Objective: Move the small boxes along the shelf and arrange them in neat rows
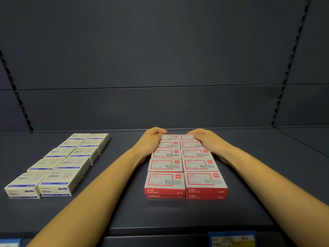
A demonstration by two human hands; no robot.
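Note:
Red-and-white staple boxes (185, 166) lie in two columns running back from the front on the dark shelf (124, 202), stacked two high at the front. My left hand (151, 139) curls around the far left end of the block. My right hand (204, 139) curls around the far right end. Both press on the back boxes from the sides and rear. The rearmost boxes are partly hidden by my fingers. Cream boxes with blue stripes (60, 163) sit in two columns on the left of the shelf, apart from my hands.
The shelf's back wall (160, 107) stands right behind my fingers. Slotted uprights (284, 82) rise at both sides. A blue-and-yellow price label (233, 239) hangs on the front edge at lower right; another label (8, 243) shows at lower left.

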